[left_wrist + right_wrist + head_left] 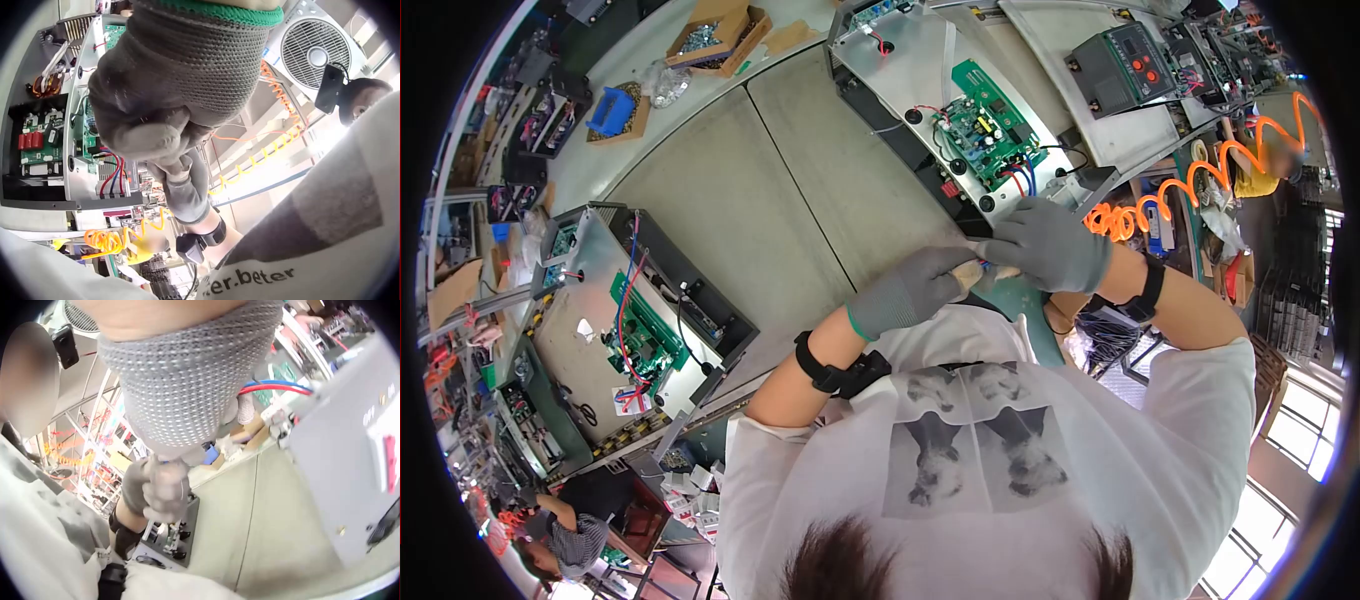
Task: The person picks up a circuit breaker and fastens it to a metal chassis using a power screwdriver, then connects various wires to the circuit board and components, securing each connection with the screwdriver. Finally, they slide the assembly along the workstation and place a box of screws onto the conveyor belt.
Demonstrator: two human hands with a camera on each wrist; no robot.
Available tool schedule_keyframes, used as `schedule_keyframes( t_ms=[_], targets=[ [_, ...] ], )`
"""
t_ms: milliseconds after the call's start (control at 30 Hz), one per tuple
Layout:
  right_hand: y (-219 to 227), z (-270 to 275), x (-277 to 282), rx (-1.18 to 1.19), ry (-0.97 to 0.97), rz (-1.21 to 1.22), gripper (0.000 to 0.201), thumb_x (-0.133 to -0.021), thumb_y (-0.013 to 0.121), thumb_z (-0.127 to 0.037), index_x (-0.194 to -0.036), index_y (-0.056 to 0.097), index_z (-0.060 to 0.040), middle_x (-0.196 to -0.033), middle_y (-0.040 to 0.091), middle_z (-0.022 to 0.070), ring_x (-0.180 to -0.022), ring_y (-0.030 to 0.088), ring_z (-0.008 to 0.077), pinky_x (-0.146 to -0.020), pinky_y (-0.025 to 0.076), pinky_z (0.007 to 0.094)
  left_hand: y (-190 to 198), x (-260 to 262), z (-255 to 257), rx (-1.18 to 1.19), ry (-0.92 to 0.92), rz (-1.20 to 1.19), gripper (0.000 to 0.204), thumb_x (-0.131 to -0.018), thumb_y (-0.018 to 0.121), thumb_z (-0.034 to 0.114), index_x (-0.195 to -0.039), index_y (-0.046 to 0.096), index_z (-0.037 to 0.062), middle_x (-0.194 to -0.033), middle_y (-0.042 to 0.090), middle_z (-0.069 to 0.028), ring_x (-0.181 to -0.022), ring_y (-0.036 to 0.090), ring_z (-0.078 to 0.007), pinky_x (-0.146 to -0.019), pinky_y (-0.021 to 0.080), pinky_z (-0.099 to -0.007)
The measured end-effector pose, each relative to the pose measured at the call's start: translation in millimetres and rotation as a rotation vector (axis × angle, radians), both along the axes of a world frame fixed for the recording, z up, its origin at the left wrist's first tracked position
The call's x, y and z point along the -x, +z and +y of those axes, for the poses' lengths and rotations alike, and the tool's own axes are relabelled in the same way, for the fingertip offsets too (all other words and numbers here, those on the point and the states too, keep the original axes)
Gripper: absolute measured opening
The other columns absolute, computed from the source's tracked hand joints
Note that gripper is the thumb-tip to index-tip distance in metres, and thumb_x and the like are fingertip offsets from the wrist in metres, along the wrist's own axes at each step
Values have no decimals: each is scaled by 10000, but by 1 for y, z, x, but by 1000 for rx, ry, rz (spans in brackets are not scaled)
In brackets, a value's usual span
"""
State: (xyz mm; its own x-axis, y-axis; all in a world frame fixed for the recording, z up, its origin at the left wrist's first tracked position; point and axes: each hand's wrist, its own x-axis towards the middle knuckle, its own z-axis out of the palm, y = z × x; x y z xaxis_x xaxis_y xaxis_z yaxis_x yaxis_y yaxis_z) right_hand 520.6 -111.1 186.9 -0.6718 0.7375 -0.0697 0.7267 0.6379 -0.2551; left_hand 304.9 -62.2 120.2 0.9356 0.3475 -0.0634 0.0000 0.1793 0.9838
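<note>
Both hands wear grey gloves and meet in front of the chest at the bench edge. My left hand, with its green-edged cuff, has its fingers curled and thumb pressed to the index finger. Against its fingertips, my right hand bends its fingers and pinches. A small part with a blue bit shows between the fingertips; the fingers hide most of it and I cannot tell its kind. Just beyond the right hand stands an open metal chassis carrying a green circuit board with red and blue wires.
A second open chassis stands at the left of the grey bench. Small boxes of screws lie at the back. An orange coiled air hose hangs at the right, near a black unit with red knobs.
</note>
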Motion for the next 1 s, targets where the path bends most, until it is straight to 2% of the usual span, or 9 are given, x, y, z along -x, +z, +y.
schedule_keyframes(
  t_ms=[133, 200, 367, 533, 633, 767, 867, 933, 1000],
  targets=[
    [36, 9, -38, -147, -242, -200, 176, -650, 625, -150, -822, 590, -136, -747, 591, 13, -697, 573, 219, -701, 427, 354, -16, -25, 11, 99, -36, 166, 284, -915, 500, 277, -989, 592, 19, -752, 530, -48, -673, 491, -113, -629, 436, -264],
    [48, 25, -81, -154, -370, -297, 196, -626, 625, -74, -811, 607, -136, -759, 605, 35, -744, 578, 246, -762, 425, 378, -54, -42, 6, -95, 341, 362, 246, -851, 567, 232, -1019, 589, 54, -860, 634, -130, -804, 612, -250, -764, 472, -334],
    [20, 29, -102, -50, -348, -525, 161, -653, 630, -64, -787, 630, -154, -774, 614, 45, -783, 583, 226, -940, 360, 381, -94, -85, 4, -9, 331, 479, 377, -775, 672, 243, -1059, 565, 19, -904, 633, -94, -814, 605, -165, -729, 478, -290],
    [8, 44, -88, 57, -222, -478, 123, -669, 634, -85, -766, 632, -161, -613, 594, 10, -739, 614, 206, -1022, 302, 373, -104, -104, 1, 349, 409, 228, 310, -738, 696, 57, -1017, 564, 26, -882, 632, -36, -784, 593, -114, -710, 479, -264],
    [3, 47, -75, 85, -124, -548, 117, -668, 636, -89, -760, 623, -160, -636, 616, 20, -711, 614, 211, -1023, 304, 364, -106, -108, 1, 333, 426, 233, 324, -740, 685, 8, -1038, 557, 20, -883, 633, -32, -789, 592, -109, -708, 477, -258],
    [-20, 45, -76, 89, -58, -569, 185, -631, 651, -134, -807, 608, -102, -659, 601, 24, -755, 573, 223, -868, 364, 342, -126, -113, -5, 414, 468, 64, 323, -739, 681, -12, -1036, 556, 19, -887, 635, -35, -788, 595, -108, -714, 478, -261],
    [-16, 49, -68, 179, -106, -591, 177, -631, 652, -158, -798, 617, -111, -666, 610, 23, -783, 573, 222, -852, 367, 331, -109, -107, -4, 353, 499, 50, 302, -758, 681, 40, -1034, 560, 16, -872, 628, -36, -766, 586, -107, -701, 473, -265],
    [-15, 55, -56, 238, -87, -667, 159, -634, 650, -163, -784, 617, -120, -663, 609, 24, -764, 577, 222, -846, 371, 329, -96, -101, -2, 125, 476, 229, 297, -785, 669, 116, -1043, 561, 15, -838, 619, -34, -726, 572, -110, -667, 462, -272],
    [-16, 59, -51, 292, -69, -743, 141, -637, 648, -167, -769, 617, -129, -661, 607, 25, -746, 580, 221, -840, 375, 327, -97, -100, -1, 171, 463, 237, 293, -799, 655, 152, -1039, 558, 14, -801, 598, -24, -695, 550, -104, -638, 450, -271]
  ],
)
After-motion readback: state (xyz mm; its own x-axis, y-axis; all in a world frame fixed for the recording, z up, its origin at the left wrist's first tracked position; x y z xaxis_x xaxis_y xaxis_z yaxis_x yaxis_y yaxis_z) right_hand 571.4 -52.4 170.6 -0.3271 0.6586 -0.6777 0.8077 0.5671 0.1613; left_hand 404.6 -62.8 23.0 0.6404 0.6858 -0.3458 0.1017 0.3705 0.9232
